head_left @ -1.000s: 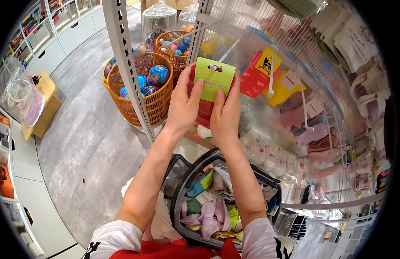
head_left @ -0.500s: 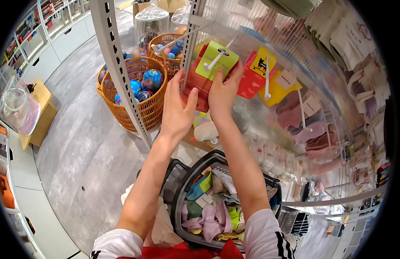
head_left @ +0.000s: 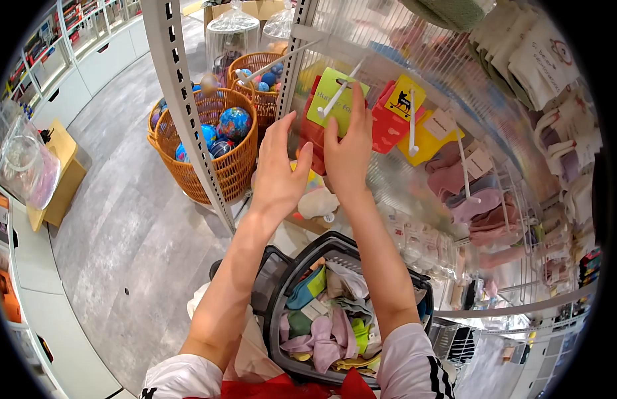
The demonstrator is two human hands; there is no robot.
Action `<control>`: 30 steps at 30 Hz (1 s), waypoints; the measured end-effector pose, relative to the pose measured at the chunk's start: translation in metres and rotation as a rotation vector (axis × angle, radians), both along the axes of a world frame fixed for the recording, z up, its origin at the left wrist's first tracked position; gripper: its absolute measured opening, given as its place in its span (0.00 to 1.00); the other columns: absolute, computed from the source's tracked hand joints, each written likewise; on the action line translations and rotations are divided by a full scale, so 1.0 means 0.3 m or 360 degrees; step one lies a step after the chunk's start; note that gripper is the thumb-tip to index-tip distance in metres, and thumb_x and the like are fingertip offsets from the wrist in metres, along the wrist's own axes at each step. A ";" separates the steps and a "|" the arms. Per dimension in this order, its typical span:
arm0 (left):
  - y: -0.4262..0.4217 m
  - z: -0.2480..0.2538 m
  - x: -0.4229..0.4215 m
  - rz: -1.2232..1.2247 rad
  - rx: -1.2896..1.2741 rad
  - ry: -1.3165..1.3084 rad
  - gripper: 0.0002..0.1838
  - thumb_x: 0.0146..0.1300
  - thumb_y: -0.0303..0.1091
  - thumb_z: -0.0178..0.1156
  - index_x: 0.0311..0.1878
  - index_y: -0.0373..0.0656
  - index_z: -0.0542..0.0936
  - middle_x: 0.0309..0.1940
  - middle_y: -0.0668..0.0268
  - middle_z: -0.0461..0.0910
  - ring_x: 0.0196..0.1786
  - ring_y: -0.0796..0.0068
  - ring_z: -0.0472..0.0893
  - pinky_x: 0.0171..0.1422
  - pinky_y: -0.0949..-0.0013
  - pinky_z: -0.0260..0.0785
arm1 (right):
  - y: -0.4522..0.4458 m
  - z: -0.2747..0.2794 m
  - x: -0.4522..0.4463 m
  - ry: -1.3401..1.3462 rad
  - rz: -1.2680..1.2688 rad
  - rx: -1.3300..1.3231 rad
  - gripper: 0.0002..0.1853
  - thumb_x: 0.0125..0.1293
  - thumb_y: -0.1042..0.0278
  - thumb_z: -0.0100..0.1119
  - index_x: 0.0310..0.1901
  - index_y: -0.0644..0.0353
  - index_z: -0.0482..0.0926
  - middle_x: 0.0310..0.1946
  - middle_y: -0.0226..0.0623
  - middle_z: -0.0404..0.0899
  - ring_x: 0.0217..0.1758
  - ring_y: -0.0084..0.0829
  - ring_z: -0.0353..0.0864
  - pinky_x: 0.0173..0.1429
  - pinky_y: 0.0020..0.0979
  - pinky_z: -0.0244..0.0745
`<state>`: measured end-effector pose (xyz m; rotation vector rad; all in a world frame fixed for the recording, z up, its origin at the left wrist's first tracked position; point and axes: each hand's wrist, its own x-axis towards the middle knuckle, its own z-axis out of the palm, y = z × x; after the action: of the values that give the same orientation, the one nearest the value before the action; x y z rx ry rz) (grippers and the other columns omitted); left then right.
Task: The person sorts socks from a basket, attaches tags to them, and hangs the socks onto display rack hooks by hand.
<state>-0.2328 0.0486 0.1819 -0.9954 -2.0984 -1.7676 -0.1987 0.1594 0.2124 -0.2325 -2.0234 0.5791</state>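
Observation:
A red sock pack with a green card (head_left: 327, 100) hangs on a white hook that pokes through the card's slot. My right hand (head_left: 349, 149) lies against the card's right side, fingers stretched up over it. To the left of the pack, my left hand (head_left: 280, 166) is spread and holds nothing. Beside the pack hang red socks with a yellow cat card (head_left: 406, 98) and a yellow pair (head_left: 428, 143). Below my forearms stands a dark basket (head_left: 277, 312) full of mixed socks, among them a lilac pair (head_left: 326, 339).
A white slotted post (head_left: 182, 100) rises left of my hands. Behind it are wicker baskets (head_left: 235, 176) with balls. More hooks with pink socks (head_left: 455, 179) and white socks (head_left: 541, 63) fill the right side. A wooden stand (head_left: 63, 179) is at the left.
The red pack with the green card has gone from between both my hands onto the hook. My left hand has come off it, and my right hand's fingers have straightened upward over the card.

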 end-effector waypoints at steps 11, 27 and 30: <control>-0.010 0.015 0.002 -0.0053 0.0021 0.0002 0.23 0.57 0.29 0.53 0.57 0.36 0.63 0.51 0.53 0.67 0.54 0.59 0.68 0.59 0.63 0.59 | 0.231 -0.010 -0.210 0.0027 -0.0154 -0.0111 0.33 0.56 0.78 0.45 0.65 0.59 0.48 0.50 0.63 0.63 0.55 0.57 0.63 0.55 0.42 0.63; 0.015 -0.029 -0.009 -0.0049 0.0002 0.0194 0.20 0.55 0.29 0.55 0.51 0.34 0.68 0.45 0.53 0.70 0.51 0.55 0.70 0.56 0.64 0.61 | 0.008 -0.228 0.442 -0.1444 0.0473 -0.0025 0.41 0.55 0.61 0.58 0.64 0.69 0.45 0.64 0.64 0.38 0.65 0.61 0.48 0.65 0.46 0.52; 0.033 -0.050 0.023 -0.0099 -0.0012 0.0304 0.18 0.55 0.28 0.55 0.49 0.33 0.69 0.43 0.53 0.71 0.49 0.55 0.71 0.55 0.64 0.62 | 0.036 -0.257 0.666 -0.1775 0.0288 0.0126 0.40 0.57 0.61 0.57 0.64 0.70 0.45 0.64 0.62 0.37 0.66 0.59 0.47 0.66 0.41 0.50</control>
<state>-0.2258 0.0585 0.1668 -1.1929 -1.9786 -1.6222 0.0010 0.1703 0.1354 -0.3778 -3.1638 0.5210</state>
